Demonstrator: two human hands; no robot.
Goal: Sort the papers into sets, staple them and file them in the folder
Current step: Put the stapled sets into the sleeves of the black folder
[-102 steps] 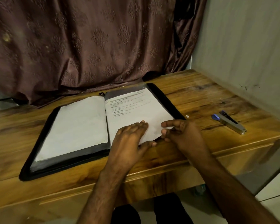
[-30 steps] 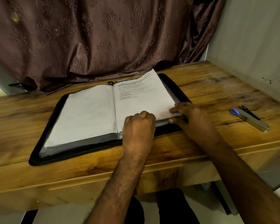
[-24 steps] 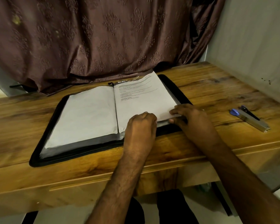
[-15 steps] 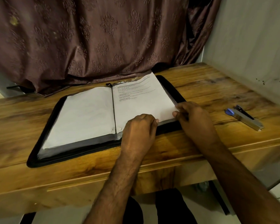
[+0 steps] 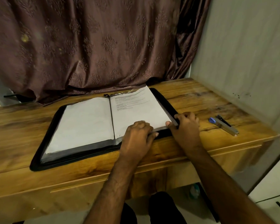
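Folder (image 5: 166,101): open; printed set (image 5: 136,110) lies inside.
Left hand (image 5: 136,136): curled, gripping set's near edge.
Right hand (image 5: 184,126): pinching its corner.
Stapler (image 5: 223,125): right of folder, idle.
Left: seating, closing.

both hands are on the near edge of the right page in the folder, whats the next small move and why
Probably slide the printed sheet a little deeper into the sleeve. The left hand grips its near edge and the right hand pinches the near right corner, while its far end sticks up past the folder. The stapler lies untouched on the table.
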